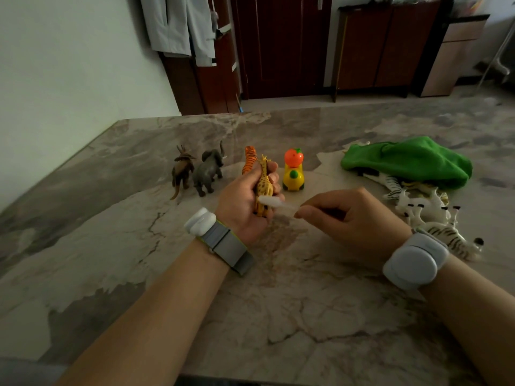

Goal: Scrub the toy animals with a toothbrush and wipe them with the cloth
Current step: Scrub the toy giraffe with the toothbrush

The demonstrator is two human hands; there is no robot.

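Both hands meet over the worktop's [306, 316] middle: left hand [239, 203] grips the giraffe [264, 185], neck toward the far edge; right hand [354, 218] pinches the toothbrush [274, 203] crosswise at its legs (bristles blurred).

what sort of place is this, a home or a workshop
Most likely a room in a home: a marble-patterned table, a dark wooden door beside a matching cabinet, and pale clothes hanging by the wall.

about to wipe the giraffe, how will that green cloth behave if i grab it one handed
The green cloth lies bunched in soft folds, so it is probably floppy and will hang from a pinch. Its fuzzy surface suggests an easy grip. Its edge drapes over a striped toy, which lifting may tug.
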